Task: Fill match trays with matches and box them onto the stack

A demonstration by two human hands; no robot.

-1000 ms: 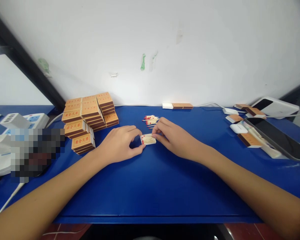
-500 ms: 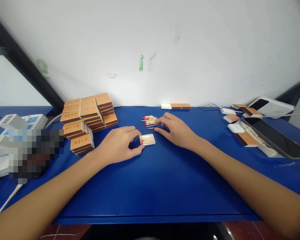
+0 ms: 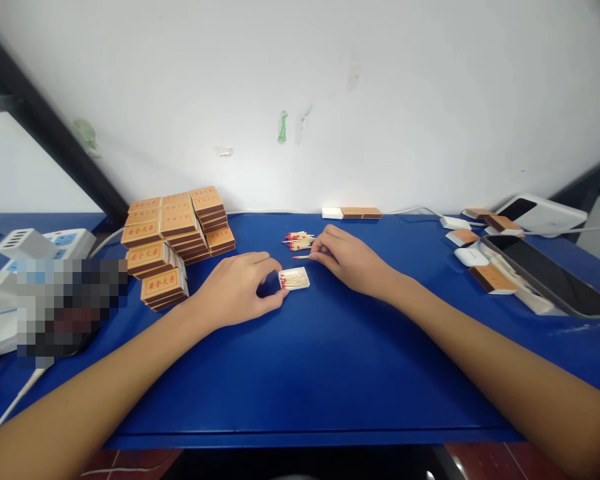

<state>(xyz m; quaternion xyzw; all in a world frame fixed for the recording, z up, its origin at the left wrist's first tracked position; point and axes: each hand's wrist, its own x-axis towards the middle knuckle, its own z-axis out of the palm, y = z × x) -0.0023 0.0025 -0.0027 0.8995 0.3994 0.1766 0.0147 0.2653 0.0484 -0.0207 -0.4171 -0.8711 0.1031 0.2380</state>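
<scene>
A small white matchbox tray (image 3: 295, 278) with red-tipped matches in it lies on the blue table (image 3: 300, 373). My left hand (image 3: 237, 288) curls round its left end, thumb and fingers touching it. Just beyond lies a loose pile of matches (image 3: 298, 241). My right hand (image 3: 347, 259) rests to the right of the pile, its fingertips pinched on a single match (image 3: 301, 257) that points left.
A stack of orange matchboxes (image 3: 175, 233) stands at the left. Power strips and a blurred patch (image 3: 40, 280) lie at the far left. A matchbox sleeve and tray (image 3: 353, 213) sit by the wall. More boxes, a phone (image 3: 550, 273) and white devices are at the right.
My right hand left the tray, moved back to the loose pile and now pinches one match. My left hand has stayed on the tray.
</scene>
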